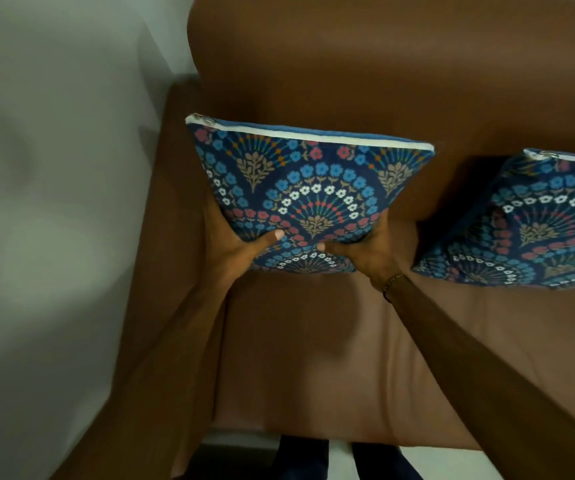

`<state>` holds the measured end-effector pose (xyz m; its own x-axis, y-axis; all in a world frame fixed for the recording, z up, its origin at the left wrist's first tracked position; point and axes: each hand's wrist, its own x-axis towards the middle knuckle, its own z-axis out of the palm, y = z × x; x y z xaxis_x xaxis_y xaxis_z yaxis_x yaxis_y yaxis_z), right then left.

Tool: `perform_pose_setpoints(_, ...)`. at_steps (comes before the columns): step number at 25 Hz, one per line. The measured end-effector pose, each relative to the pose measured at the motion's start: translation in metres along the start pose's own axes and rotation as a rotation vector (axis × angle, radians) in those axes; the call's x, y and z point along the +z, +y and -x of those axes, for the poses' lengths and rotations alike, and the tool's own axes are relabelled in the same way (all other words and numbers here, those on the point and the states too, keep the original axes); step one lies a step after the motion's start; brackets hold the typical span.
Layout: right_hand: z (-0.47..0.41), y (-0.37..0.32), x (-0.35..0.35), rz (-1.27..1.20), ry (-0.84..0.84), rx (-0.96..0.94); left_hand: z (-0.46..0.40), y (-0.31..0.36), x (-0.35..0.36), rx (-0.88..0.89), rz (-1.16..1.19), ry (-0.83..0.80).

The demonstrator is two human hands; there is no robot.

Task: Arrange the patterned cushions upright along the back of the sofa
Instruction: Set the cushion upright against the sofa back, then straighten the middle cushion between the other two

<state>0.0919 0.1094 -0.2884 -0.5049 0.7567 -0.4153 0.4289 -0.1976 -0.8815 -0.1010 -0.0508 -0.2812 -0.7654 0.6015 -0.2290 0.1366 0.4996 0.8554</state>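
Gripping the cushion (308, 188) (thumbs in front), left hand (234, 237) and right hand (369, 247) reach forward.

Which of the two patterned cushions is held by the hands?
The left cushion, by the sofa's armrest: the left hand and right hand grip its lower corners. The right cushion leans against the backrest, untouched.

Held cushion (308, 188): navy ground, fan-shaped arches of blue, white and red-pink flowers, tan leaf sprigs, small green and orange stems; white zip edge along top, plain blue back. Second cushion (535, 223): same print, same white edge. Sofa (365, 74): plain brown. Wall (54, 133): pale grey-white. Wrist band (393, 281): dark, gold-toned.
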Motion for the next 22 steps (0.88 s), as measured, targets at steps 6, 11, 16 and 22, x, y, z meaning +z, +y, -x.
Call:
perform_pose_setpoints(6,-0.004,-0.007,-0.018,0.022,-0.112,0.032,0.027,0.002,0.014,-0.050,-0.040,0.123)
perform_pose_setpoints(11,0.042,0.000,-0.074,0.134,-0.039,0.052,0.096,0.021,0.062,-0.016,-0.258,0.177)
perform_pose_setpoints(16,0.082,0.032,-0.193,0.248,0.171,-0.039,0.137,0.075,0.170,0.078,-0.197,-0.084)
perform_pose_setpoints(22,0.081,0.060,-0.398,0.175,0.555,0.026,0.134,0.159,0.305,0.003,-0.059,-0.243)
